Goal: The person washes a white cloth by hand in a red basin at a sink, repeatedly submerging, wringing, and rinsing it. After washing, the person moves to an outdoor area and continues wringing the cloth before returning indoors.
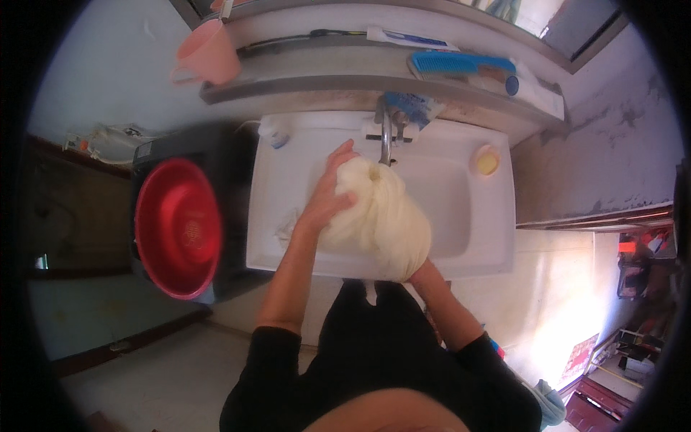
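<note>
A bundled pale cream cloth (397, 232) is held over the front of a white ceramic washbasin (494, 254), just below a chrome tap (386, 135). My left hand (332, 194) lies on the cloth's left side, its fingers spread and the thumb pressing into the folds. At the lower right of the bundle, my right hand (418, 271) is mostly hidden by the cloth; only its wrist side shows, so its finger pose cannot be seen. Behind my left wrist, a small crumpled thing (286, 229) lies on the basin's left ledge.
A red plastic basin (181, 229) rests on a dark appliance at left. On the washbasin stand a white bottle (273, 134) and a soap dish with yellow soap (487, 163). The shelf (324, 83) above holds a pink mug (209, 54), a toothpaste tube (410, 39) and a blue comb (461, 63).
</note>
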{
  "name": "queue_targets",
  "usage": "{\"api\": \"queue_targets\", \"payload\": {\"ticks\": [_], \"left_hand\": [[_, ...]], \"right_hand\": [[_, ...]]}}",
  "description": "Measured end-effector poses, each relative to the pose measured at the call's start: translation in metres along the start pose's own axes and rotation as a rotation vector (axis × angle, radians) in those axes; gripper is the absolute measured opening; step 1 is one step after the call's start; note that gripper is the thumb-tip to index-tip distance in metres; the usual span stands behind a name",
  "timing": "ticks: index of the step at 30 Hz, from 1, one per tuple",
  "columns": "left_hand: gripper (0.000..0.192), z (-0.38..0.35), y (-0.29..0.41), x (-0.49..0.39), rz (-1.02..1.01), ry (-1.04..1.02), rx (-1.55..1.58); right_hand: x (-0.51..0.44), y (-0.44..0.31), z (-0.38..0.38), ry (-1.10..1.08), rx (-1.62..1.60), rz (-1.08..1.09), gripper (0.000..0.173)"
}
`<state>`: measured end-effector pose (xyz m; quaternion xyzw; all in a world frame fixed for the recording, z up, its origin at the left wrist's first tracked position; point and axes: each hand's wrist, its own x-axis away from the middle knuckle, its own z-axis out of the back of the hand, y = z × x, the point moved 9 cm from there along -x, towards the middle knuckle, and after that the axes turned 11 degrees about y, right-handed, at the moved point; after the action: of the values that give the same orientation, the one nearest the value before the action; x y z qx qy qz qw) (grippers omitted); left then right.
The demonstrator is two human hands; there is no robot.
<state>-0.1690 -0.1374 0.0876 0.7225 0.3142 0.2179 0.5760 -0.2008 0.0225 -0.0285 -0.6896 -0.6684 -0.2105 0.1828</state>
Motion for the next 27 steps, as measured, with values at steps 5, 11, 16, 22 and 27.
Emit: {"api": "queue_targets", "payload": {"ticks": [5, 11, 16, 22, 27], "left_hand": [[0.071, 0.015, -0.03, 0.016, 0.105, 0.155, 0.095], [0.048, 0.038, -0.063, 0.04, 0.416, 0.673, 0.377], [0.023, 0.015, -0.089, 0.033, 0.719, 0.623, 0.522], [0.024, -0.015, -0.101, 0.007, 0.96, 0.393, 0.551], [0.023, -0.039, -0.094, -0.011, 1.061, 0.305, 0.446]], "right_hand": [[-0.001, -0.002, 0.016, 0.097, -0.009, 0.135, 0.045], [0.037, -0.107, -0.007, 0.437, 0.529, 0.717, 0.021], [0.086, -0.132, -0.147, 0.411, 1.404, 1.341, 0.009], [0.108, -0.081, -0.25, -0.348, 2.043, 1.63, 0.021], [0.093, -0.086, -0.255, -0.473, 2.025, 1.476, 0.029]]}}
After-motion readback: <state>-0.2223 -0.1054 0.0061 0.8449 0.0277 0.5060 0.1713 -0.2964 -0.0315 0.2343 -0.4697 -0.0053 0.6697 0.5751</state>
